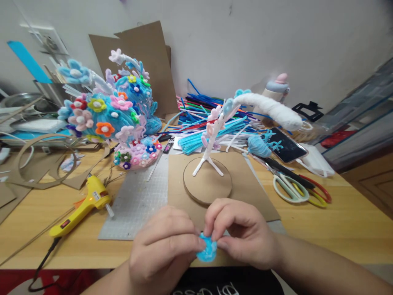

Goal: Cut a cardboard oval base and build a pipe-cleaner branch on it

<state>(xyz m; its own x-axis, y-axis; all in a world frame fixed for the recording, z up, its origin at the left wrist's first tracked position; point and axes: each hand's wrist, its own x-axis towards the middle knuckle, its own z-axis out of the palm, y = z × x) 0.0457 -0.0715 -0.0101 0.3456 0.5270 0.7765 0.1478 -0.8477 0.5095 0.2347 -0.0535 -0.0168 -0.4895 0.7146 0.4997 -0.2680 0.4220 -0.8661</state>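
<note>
A small round piece of light-blue pipe cleaner (207,250) is pinched between both hands at the front edge of the table. My left hand (166,243) grips its left side with the thumb and fingers closed. On the other side, my right hand (242,231) holds its upper right edge in a pinch. Just beyond the hands, a white pipe-cleaner stem (211,139) with small pink and blue flowers stands upright on a round cardboard disc (208,186). Its thick white wrapped top (270,107) bends out to the right.
On the left lie a yellow hot glue gun (82,209) and cardboard rings (23,164). Behind it stands a finished flower-covered decoration (110,114). Bundled pipe cleaners (211,135) lie at the back. To the right are scissors (290,188), a phone (287,145) and blue yarn (259,146).
</note>
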